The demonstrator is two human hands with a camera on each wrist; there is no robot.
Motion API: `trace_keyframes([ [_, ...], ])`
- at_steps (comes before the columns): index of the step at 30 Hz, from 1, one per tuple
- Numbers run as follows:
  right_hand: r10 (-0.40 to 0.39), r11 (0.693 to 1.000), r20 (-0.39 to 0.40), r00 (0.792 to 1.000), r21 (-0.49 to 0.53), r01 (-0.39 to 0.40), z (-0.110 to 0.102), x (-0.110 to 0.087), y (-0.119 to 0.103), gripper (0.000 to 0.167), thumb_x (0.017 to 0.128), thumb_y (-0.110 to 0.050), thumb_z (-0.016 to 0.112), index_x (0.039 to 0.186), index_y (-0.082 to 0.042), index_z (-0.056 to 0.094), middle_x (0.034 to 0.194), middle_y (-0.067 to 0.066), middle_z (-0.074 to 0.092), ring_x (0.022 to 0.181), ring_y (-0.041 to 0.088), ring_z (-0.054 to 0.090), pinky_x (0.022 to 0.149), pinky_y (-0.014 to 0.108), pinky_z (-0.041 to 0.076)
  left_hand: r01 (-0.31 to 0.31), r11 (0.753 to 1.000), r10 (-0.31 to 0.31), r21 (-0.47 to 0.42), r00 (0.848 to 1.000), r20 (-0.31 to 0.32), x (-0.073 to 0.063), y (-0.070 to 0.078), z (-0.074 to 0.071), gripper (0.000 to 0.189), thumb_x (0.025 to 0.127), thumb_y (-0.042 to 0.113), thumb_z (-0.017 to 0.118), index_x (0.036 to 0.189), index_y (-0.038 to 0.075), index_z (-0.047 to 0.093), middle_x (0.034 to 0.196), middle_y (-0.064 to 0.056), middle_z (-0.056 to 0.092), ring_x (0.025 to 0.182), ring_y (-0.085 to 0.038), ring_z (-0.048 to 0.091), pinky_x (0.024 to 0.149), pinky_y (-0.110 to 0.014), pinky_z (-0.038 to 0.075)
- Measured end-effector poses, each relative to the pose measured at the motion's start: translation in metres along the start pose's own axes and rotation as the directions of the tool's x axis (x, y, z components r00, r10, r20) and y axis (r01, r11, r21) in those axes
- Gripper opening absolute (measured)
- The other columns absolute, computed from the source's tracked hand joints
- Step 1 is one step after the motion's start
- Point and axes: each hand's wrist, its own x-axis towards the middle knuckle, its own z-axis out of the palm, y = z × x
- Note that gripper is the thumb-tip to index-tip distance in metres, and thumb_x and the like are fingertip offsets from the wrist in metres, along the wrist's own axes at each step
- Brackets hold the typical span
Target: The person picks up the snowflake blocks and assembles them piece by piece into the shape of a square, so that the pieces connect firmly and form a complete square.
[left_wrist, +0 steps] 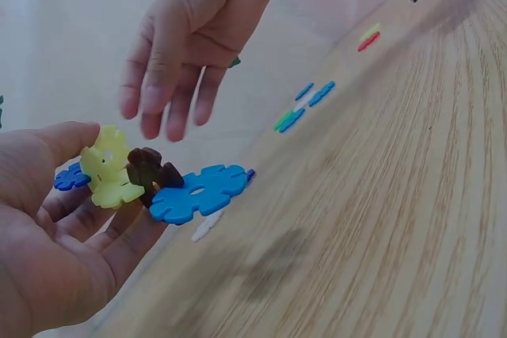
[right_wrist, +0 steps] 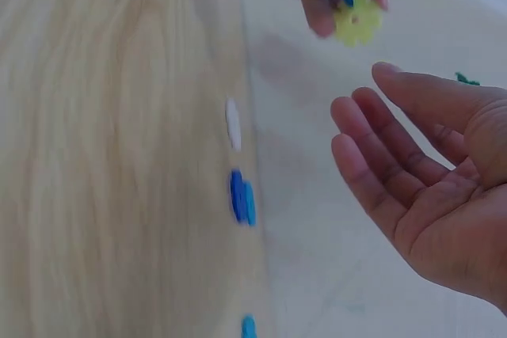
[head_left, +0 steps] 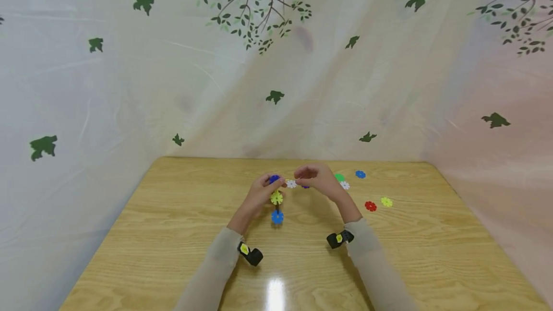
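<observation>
My left hand [head_left: 259, 192] pinches a joined string of flower-shaped plastic interlocking discs, raised above the wooden table. In the left wrist view the string has a dark blue disc [left_wrist: 72, 178], yellow discs [left_wrist: 111, 170], a brown disc [left_wrist: 149, 170] and a light blue disc [left_wrist: 200, 194] slotted at angles to one another. To the right of the string, my right hand [head_left: 321, 180] hovers apart from it. Its fingers are loosely bent with nothing between them, as the right wrist view of the hand [right_wrist: 444, 195] shows.
On the table [head_left: 173, 215] lie loose discs: a white one [head_left: 291, 184] between the hands, and beyond the right hand a green [head_left: 340, 177], another white [head_left: 344, 185], a blue [head_left: 360, 174], a red [head_left: 370, 206] and a yellow [head_left: 386, 201]. A printed curtain [head_left: 216, 109] hangs behind.
</observation>
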Motion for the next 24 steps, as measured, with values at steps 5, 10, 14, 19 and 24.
trace_keyframes([
  [5, 0.038, 0.99, 0.02, 0.999, -0.134, -0.035, -0.026, -0.003, 0.006, 0.024, 0.094, -0.004, 0.072, 0.114, 0.008, 0.07, 0.109, 0.024, 0.072, 0.096, 0.028, 0.071, 0.082, 0.032, 0.06, -0.008, 1.0, 0.008, -0.01, 1.0, -0.001, 0.002, -0.002, -0.001, 0.028, 0.104, 0.023, 0.061, 0.121, 0.001, 0.06, 0.119, -0.023, 0.068, 0.087, -0.025, 0.074, 0.063, -0.022, 0.058],
  [10, 0.073, 0.964, 0.038, 0.997, -0.258, -0.061, -0.046, -0.003, 0.017, 0.021, 0.093, -0.002, 0.072, 0.111, 0.009, 0.071, 0.101, 0.019, 0.074, 0.088, 0.023, 0.071, 0.075, 0.03, 0.058, -0.012, 1.0, 0.012, 0.014, 1.0, 0.0, 0.001, -0.003, -0.004, 0.028, 0.104, 0.024, 0.061, 0.122, 0.003, 0.062, 0.119, -0.02, 0.069, 0.098, -0.037, 0.073, 0.065, -0.023, 0.059],
  [14, 0.099, 0.95, 0.049, 0.994, -0.302, -0.08, -0.053, -0.001, 0.026, 0.019, 0.092, -0.001, 0.072, 0.109, 0.009, 0.071, 0.099, 0.018, 0.075, 0.084, 0.019, 0.069, 0.072, 0.028, 0.057, -0.025, 0.999, 0.025, 0.034, 1.0, 0.002, 0.001, -0.003, -0.005, 0.029, 0.104, 0.026, 0.062, 0.121, 0.002, 0.062, 0.115, -0.016, 0.07, 0.101, -0.041, 0.072, 0.066, -0.023, 0.06],
  [19, 0.116, 0.953, 0.067, 0.991, -0.29, -0.092, -0.05, 0.005, 0.039, 0.018, 0.091, -0.001, 0.073, 0.106, 0.008, 0.072, 0.098, 0.021, 0.074, 0.083, 0.024, 0.069, 0.068, 0.028, 0.056, -0.028, 0.998, 0.027, 0.05, 1.0, 0.014, 0.0, -0.003, -0.006, 0.033, 0.104, 0.028, 0.062, 0.121, 0.001, 0.061, 0.119, -0.022, 0.069, 0.099, -0.035, 0.074, 0.065, -0.022, 0.059],
  [24, 0.138, 0.94, 0.072, 0.988, -0.323, -0.108, -0.042, 0.012, 0.046, 0.018, 0.09, -0.007, 0.077, 0.105, 0.004, 0.074, 0.097, 0.016, 0.075, 0.081, 0.016, 0.066, 0.069, 0.026, 0.054, -0.022, 0.999, 0.022, 0.05, 1.0, 0.011, 0.0, -0.005, -0.006, 0.032, 0.103, 0.028, 0.062, 0.121, 0.002, 0.061, 0.119, -0.022, 0.069, 0.103, -0.038, 0.073, 0.065, -0.022, 0.059],
])
